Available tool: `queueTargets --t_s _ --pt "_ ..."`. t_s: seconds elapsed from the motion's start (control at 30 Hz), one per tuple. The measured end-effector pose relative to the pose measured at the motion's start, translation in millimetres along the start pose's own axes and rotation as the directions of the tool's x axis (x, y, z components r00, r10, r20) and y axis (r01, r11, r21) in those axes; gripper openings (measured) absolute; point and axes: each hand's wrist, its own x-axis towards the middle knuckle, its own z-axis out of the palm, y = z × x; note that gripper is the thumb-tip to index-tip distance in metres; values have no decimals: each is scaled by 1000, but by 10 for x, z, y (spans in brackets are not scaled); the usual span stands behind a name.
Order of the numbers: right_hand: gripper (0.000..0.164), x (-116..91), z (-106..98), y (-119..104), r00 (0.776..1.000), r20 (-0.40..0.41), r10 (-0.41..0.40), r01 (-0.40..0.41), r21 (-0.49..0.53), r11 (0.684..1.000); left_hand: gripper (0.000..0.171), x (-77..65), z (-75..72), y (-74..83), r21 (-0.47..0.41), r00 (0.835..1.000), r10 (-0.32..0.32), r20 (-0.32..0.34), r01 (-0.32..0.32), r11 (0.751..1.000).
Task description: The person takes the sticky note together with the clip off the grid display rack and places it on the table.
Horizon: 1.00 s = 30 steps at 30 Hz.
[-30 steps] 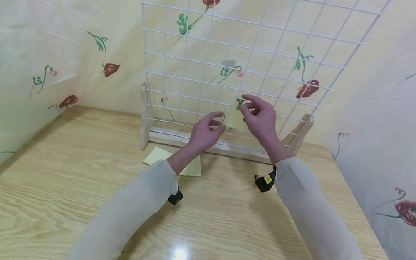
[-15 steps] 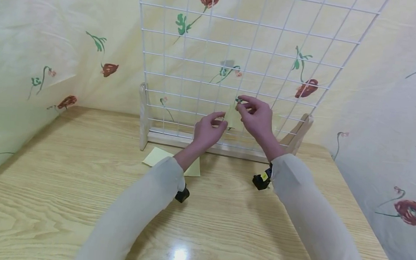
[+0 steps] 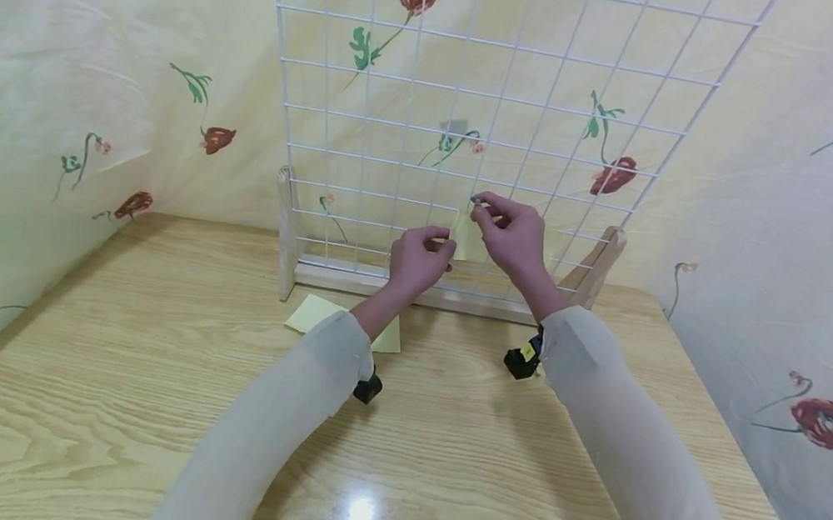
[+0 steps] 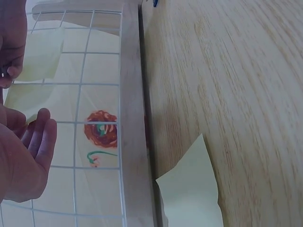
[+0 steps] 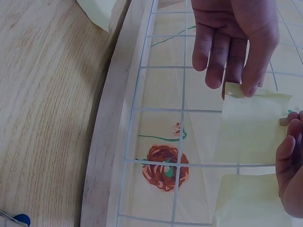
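Against the white wire grid (image 3: 386, 136), my left hand (image 3: 416, 260) pinches the lower left edge of a pale yellow paper note (image 3: 468, 241). The right wrist view shows that thumb on the folded edge of the same note (image 5: 253, 127). My right hand (image 3: 515, 234) pinches a small wooden clothespin (image 5: 283, 121) with a green bit on it, at the note's top edge. Its far end is hidden by the fingers. A second yellow note (image 5: 248, 201) is on the grid just to the right, partly behind my right hand in the head view.
Loose yellow notes (image 3: 316, 312) lie on the wooden table (image 3: 153, 335) in front of the grid, partly under my left forearm. Wooden feet (image 3: 597, 265) and a bottom rail (image 3: 480, 303) hold the grid up. Flowered cloth (image 3: 205, 106) hangs behind it.
My right hand has shifted slightly left with the clothespin, onto the note's top edge. My left hand has moved slightly right and keeps its pinch on the note.
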Motion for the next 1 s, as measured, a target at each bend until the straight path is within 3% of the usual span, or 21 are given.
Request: queueTargets --t_s 0.47,0.7,1.0 --pt "28 -4 5 -88 999 -30 12 -10 63 998 23 -30 -35 42 -35 1000 -7 -19 6 999" --pt "30 -68 -64 -117 995 -21 97 -90 210 973 21 -88 -76 -18 -5 999 11 40 -11 1000" --pt "32 -227 -214 -46 995 23 101 -104 244 964 20 -277 -221 -99 38 989 15 150 -21 999"
